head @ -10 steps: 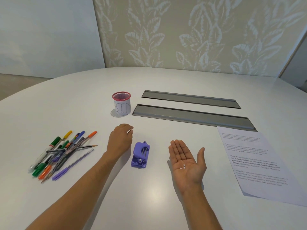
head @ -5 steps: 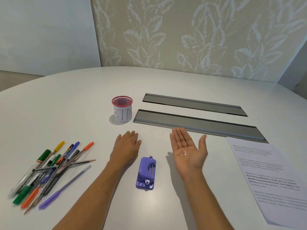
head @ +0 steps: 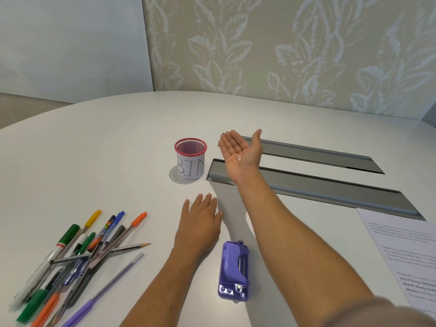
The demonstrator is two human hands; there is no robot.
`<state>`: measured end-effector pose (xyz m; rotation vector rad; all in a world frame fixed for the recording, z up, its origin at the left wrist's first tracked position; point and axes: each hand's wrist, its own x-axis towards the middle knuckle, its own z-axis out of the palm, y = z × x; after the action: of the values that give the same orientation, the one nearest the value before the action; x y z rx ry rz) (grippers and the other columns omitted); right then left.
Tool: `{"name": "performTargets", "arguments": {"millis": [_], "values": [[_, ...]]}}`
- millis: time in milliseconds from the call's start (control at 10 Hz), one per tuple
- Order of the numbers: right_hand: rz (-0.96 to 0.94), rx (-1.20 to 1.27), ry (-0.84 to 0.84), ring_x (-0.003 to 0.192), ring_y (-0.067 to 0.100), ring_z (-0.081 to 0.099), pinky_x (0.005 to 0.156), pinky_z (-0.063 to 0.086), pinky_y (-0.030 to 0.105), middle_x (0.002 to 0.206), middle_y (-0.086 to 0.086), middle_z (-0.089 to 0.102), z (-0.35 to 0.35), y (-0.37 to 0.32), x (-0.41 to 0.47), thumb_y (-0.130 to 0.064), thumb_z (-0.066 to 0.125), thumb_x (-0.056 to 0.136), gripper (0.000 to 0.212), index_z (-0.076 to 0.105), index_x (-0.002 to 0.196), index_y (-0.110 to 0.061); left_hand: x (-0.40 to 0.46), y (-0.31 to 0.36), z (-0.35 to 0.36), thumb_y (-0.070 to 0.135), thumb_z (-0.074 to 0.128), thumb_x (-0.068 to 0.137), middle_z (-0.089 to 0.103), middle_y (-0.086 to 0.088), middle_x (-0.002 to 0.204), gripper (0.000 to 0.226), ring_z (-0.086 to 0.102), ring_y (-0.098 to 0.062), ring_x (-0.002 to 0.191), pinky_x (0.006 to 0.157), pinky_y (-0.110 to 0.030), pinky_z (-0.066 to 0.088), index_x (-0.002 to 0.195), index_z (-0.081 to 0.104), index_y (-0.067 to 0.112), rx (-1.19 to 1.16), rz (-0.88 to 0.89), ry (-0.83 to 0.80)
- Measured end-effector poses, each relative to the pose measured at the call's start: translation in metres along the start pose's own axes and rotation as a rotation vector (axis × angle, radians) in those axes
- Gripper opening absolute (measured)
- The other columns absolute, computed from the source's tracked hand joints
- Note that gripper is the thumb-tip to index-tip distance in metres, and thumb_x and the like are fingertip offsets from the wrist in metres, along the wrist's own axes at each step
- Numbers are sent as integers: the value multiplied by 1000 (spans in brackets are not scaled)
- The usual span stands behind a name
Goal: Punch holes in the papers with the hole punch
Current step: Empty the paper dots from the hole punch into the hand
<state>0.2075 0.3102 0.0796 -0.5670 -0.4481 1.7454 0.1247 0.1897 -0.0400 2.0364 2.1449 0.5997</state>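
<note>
A small purple hole punch lies on the white table between my forearms, untouched. Printed paper lies flat at the right edge. My right hand is stretched forward, palm up and fingers straight, just right of the red-rimmed mesh cup labelled BIN. Three tiny white paper dots sit on that palm. My left hand rests flat on the table, palm down, left of the punch and holding nothing.
A heap of pens, markers and a pencil lies at the left front. Two long grey recessed cable trays run across the table behind my right arm. A patterned wall panel stands beyond the table's far edge.
My right hand has carried the paper dots forward and left, from beside the punch to right beside the BIN cup. My left hand has flattened on the table.
</note>
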Motion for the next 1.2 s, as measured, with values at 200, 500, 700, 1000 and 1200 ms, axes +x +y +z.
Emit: {"name": "performTargets", "arguments": {"millis": [200,500,700,1000,1200], "values": [[-4,-148,-51,124,35,56,107,45,43,133,25,57,39,16,35,-63,40,95,80,54,128,8,-2,2,-3,36,23,103,27,-1,159,51,16,-20,148,120,-44,3,150,26,17,-15,4,10],[-82,-804,-193,143,30,32,119,22,45,152,12,42,73,44,56,-68,16,95,83,35,149,-9,-4,1,-3,38,25,103,29,-1,158,50,17,-21,148,120,-44,3,149,31,20,-6,16,32],[-105,-983,-300,149,27,17,119,3,52,157,2,36,73,48,66,-72,5,92,84,32,152,-20,-2,1,-1,39,26,102,29,-1,158,51,17,-21,148,120,-44,2,149,31,19,-11,6,29],[-130,-808,-338,145,23,30,115,28,46,162,4,22,69,46,64,-66,17,96,74,17,155,-21,-3,0,-3,39,24,103,27,0,159,51,16,-21,148,121,-44,1,149,29,19,-17,9,31],[-238,-1030,-251,146,20,29,120,22,45,158,5,33,51,29,47,-66,19,96,78,33,151,-12,-2,0,-6,39,24,103,27,1,159,51,17,-19,148,121,-44,3,150,28,20,-43,-20,9]]}}
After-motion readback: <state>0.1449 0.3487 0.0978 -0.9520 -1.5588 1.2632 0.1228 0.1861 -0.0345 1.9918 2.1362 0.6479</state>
